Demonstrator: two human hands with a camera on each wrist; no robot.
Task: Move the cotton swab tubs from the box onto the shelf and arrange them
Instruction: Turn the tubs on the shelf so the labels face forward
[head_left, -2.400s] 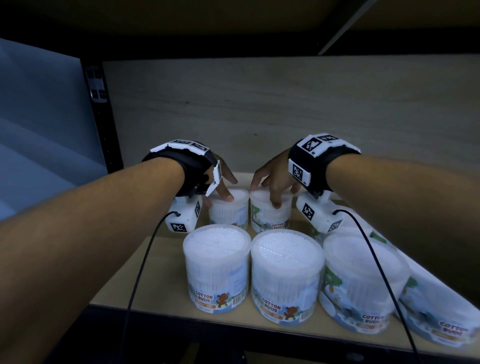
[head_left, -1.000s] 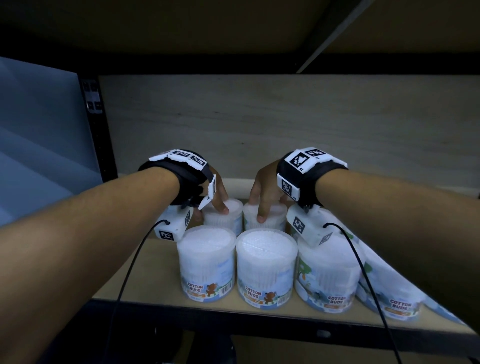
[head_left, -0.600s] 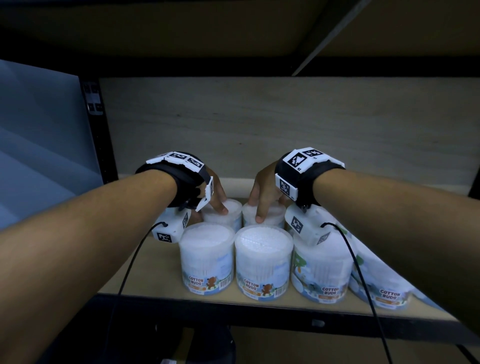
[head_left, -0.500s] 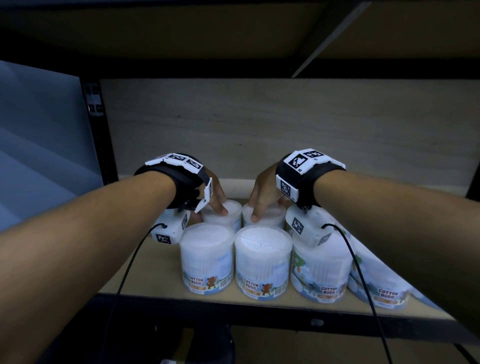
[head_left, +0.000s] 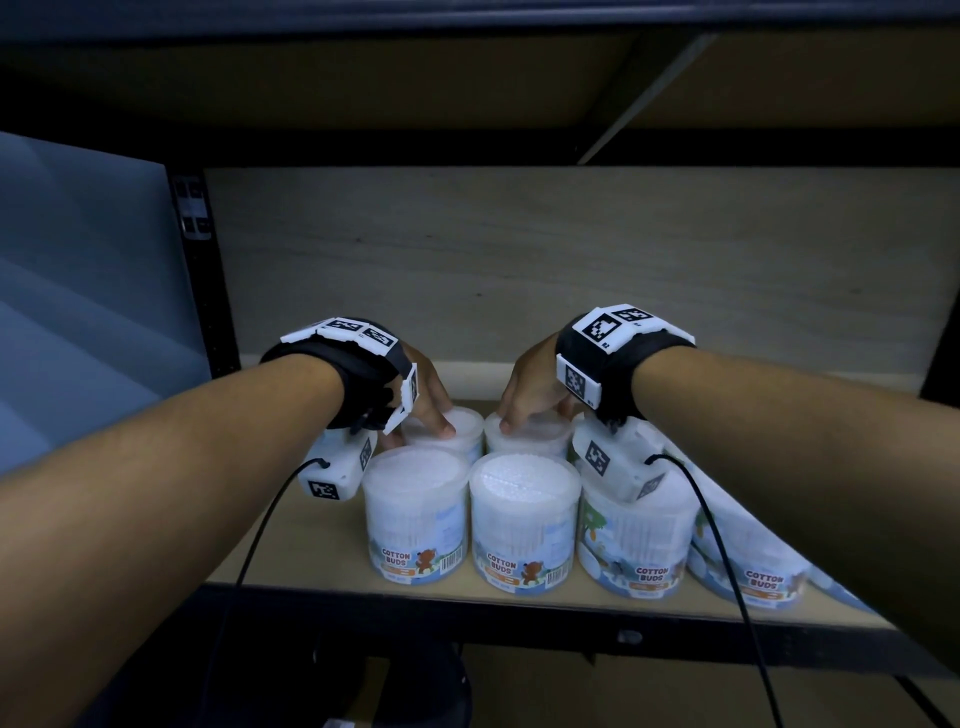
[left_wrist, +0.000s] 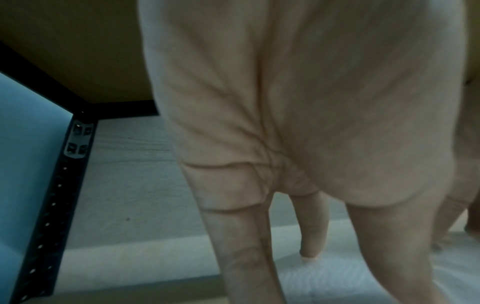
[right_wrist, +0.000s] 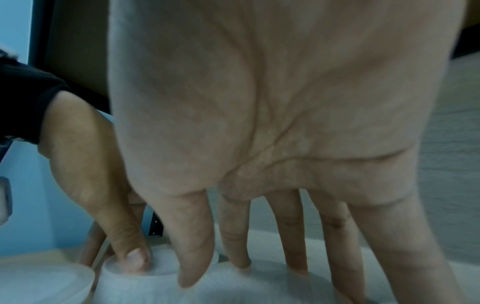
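- Black metal edging ran along the front of the shelf (head_left: 291, 545), whose pale wood board carried every tub in view.
- Nearest the edge stood a front row of clear cotton swab tubs, upright and touching side by side: front left tub (head_left: 415, 514), front middle tub (head_left: 524, 525), front right tub (head_left: 631, 551), and a further tub (head_left: 748, 566) to the right, partly hidden by the right forearm.
- Labels reading "COTTON BUDS" faced outward on the front row.
- Directly behind stood two more tubs, the rear left tub (head_left: 457, 431) and the rear right tub (head_left: 535, 436), close together and tight against the front row.
- The left hand (head_left: 423, 389) was over the rear left tub, thumb tip on its lid; the left wrist view showed its fingers (left_wrist: 311, 226) extended downward around the lid. Whether they actually clamped the tub could not be determined.
- The right hand (head_left: 530, 384) was over the rear right tub, its fingers (right_wrist: 293, 236) straight and spread, tips pressing on the white lid, not curled round it.
- Both wrists carried black bands with white marker blocks and trailing black cables.
- Farthest back was the pale wood-grain rear panel (head_left: 571, 260), with a black perforated upright (head_left: 202, 291) at the left.
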